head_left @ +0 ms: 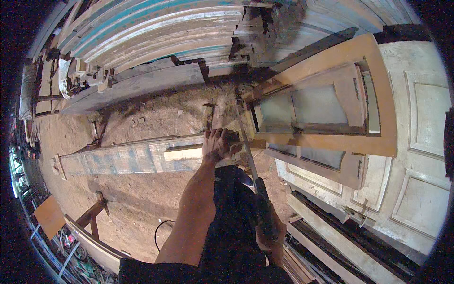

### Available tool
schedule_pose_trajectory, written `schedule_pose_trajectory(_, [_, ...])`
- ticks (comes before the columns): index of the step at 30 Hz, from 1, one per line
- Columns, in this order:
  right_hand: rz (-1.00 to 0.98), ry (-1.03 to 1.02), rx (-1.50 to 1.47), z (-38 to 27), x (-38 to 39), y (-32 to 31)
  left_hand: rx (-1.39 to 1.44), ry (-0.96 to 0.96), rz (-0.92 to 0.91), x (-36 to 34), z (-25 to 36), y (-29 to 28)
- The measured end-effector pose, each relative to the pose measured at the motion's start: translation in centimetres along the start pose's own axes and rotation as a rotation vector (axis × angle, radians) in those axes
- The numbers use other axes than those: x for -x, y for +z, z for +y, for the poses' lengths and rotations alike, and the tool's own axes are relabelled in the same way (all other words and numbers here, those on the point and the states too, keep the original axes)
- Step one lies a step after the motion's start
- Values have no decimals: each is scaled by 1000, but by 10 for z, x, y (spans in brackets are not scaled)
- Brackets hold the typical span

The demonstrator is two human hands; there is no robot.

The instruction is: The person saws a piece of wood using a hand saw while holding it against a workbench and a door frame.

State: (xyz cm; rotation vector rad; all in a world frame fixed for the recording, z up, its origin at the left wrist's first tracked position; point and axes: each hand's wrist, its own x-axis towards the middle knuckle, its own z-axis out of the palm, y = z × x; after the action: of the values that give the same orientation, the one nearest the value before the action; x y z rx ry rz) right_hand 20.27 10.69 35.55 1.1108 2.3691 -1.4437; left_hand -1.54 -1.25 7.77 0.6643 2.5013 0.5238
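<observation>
My left hand [216, 144] has its fingers curled over a wooden piece at the right end of a long, paint-stained plank [113, 160], beside a pale wood strip [182, 152]. A long, narrow saw blade [248, 156] passes just right of that hand, slanting up the view from a dark handle [262, 199]. My right hand [269, 232], low at the right and partly in shadow, is closed on that handle. Whether the blade touches the wood is hard to tell.
Wooden glazed frames [385, 109] and white panelled doors [416, 61] fill the right. Stacked boards [151, 33] and a grey board [137, 80] lie above. A wooden support [94, 213], cable [158, 229] and orange sheet [49, 217] are at lower left, on a dirt floor [132, 194].
</observation>
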Motion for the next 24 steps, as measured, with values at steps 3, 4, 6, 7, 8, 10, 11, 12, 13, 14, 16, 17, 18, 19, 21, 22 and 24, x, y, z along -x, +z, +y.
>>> schedule_pose_trajectory(3, [-32, -45, 15, -11, -28, 9, -15, 22, 61, -1, -14, 23])
schedule_pose_trajectory(4, [-61, -86, -30, -7, -50, 20, -39, 36, 92, 1, -23, 25])
schedule_pose_trajectory(6, [-74, -174, -154, 15, -88, 40, -68, 95, 140, 1, -23, 29])
schedule_pose_trajectory(7, [-70, -138, -103, 18, -87, 40, -52, 77, 98, 1, -16, 24])
schedule_pose_trajectory(8, [-67, -103, -53, 21, -84, 40, -36, 59, 57, 2, -7, 18])
schedule_pose_trajectory(10, [-78, -36, 27, 8, -66, 34, -30, 30, 22, -1, -8, 9])
schedule_pose_trajectory(11, [-95, 4, 66, -17, -41, 16, -31, 18, 20, -1, -13, 13])
schedule_pose_trajectory(12, [-102, 20, 83, -23, -34, 10, -32, 11, 13, 0, -14, 16])
schedule_pose_trajectory(13, [-106, 32, 100, -29, -28, 4, -62, 41, 77, 2, -15, 19])
schedule_pose_trajectory(14, [-106, 15, 97, -30, -30, 4, -91, 69, 141, 3, -16, 22])
schedule_pose_trajectory(16, [-106, -19, 92, -32, -37, 5, -107, 69, 168, 6, -19, 26])
schedule_pose_trajectory(17, [-87, -23, 100, -33, -41, 2, -79, 60, 123, 1, -9, 24])
schedule_pose_trajectory(18, [-78, -34, 75, -26, -53, 6, -59, 43, 88, -3, -3, 22])
schedule_pose_trajectory(19, [-84, -53, 43, -21, -63, 13, -62, 55, 119, -3, -8, 21])
schedule_pose_trajectory(21, [-105, -61, -84, 11, -95, 52, -77, 83, 164, 3, -21, 20])
schedule_pose_trajectory(22, [-104, -68, -119, 17, -93, 50, -54, 71, 155, 5, -16, 21])
schedule_pose_trajectory(24, [-100, -84, -195, 23, -88, 47, -16, 49, 137, 8, -5, 15])
